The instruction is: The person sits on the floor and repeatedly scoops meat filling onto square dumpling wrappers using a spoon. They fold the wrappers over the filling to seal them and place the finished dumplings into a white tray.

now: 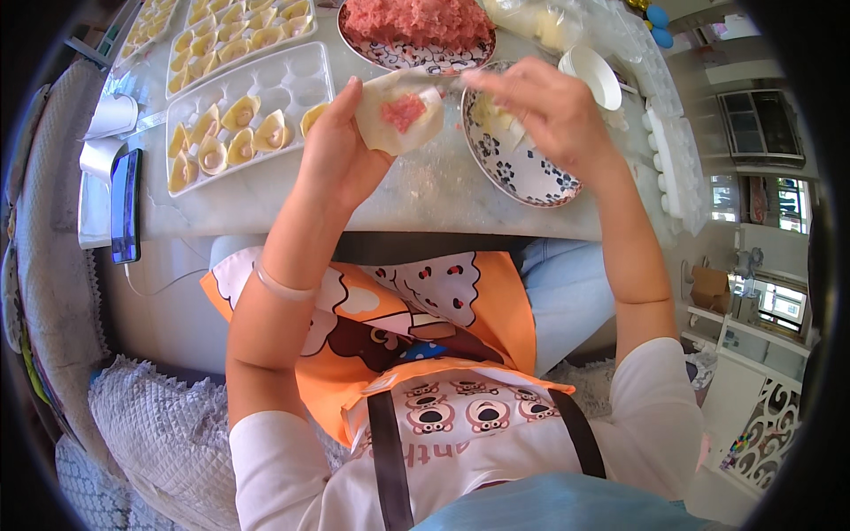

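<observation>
My left hand (pixel 341 146) holds a pale wonton wrapper (pixel 372 115) spread over its fingers, with a dab of pink minced meat (pixel 403 112) in the middle. Just right of it, my right hand (pixel 549 111) is closed in a pinch around a thin utensil (pixel 450 80). Motion blurs that utensil, so its kind cannot be made out. Below the right hand lies a patterned plate (pixel 531 181) with pale wrappers (pixel 500 124) on it, partly covered by the hand. Beyond both hands stands a plate (pixel 363 49) heaped with minced meat (pixel 416 22).
A white compartment tray (pixel 257 168) at left holds several folded wontons (pixel 239 146); a fuller tray (pixel 305 31) lies behind. A phone (pixel 126 205) on a cable stands at the table's left edge. White bowls (pixel 595 78) and a plastic bag (pixel 567 22) sit at the right.
</observation>
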A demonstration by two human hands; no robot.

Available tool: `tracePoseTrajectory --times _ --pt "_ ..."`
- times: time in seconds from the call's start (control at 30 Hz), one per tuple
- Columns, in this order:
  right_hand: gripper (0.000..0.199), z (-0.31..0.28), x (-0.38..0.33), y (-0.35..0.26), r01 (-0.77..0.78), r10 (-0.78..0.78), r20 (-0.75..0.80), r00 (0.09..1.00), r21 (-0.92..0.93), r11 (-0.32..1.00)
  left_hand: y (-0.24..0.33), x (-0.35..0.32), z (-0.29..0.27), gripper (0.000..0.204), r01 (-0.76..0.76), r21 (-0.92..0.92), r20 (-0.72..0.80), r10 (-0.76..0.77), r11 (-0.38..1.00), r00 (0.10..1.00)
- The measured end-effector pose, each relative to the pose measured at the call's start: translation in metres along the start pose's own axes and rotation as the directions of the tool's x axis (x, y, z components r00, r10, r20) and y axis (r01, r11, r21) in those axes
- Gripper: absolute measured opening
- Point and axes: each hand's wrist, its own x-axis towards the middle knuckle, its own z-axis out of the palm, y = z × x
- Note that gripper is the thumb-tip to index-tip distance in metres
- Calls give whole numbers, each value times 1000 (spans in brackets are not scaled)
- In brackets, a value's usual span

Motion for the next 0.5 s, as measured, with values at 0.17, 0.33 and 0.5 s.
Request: tracePoseTrajectory --times 0.17,0.33,0.5 --pt "42 12 -5 -8 259 -261 34 965 -304 917 0 -2 -5 48 65 -15 98 -64 998 993" --pt "38 7 -12 2 160 -160 20 987 -246 956 1 -4 0 48 88 -33 75 -86 996 993" --pt "31 -4 -26 -7 -60 64 41 997 -85 995 1 -1 -5 48 62 -71 39 -59 996 997"
